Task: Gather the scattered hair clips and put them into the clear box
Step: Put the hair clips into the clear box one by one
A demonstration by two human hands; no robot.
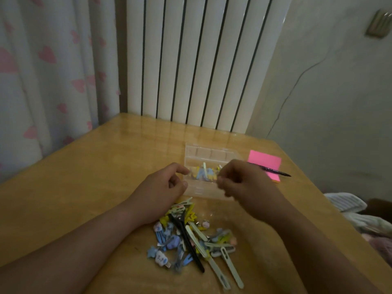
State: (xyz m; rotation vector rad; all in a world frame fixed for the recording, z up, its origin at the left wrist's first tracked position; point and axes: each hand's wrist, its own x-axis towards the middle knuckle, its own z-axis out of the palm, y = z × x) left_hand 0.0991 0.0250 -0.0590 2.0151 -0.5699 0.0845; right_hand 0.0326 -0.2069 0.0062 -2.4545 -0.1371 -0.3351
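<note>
Hair clips (191, 236) may miss the clear box (210, 151), landing on the surface (106, 166), if released early by the right hand (239, 181), grip indeterminate; left hand (167, 185) loosely curled, empty.

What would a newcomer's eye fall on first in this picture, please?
Most likely the colourful pile of hair clips on the wooden table, nearest the camera. Just beyond it sits the clear box, some clips already inside, with the left hand and right hand at its sides. A bright pink sticky pad lies right of the box, a pen across it.
</note>
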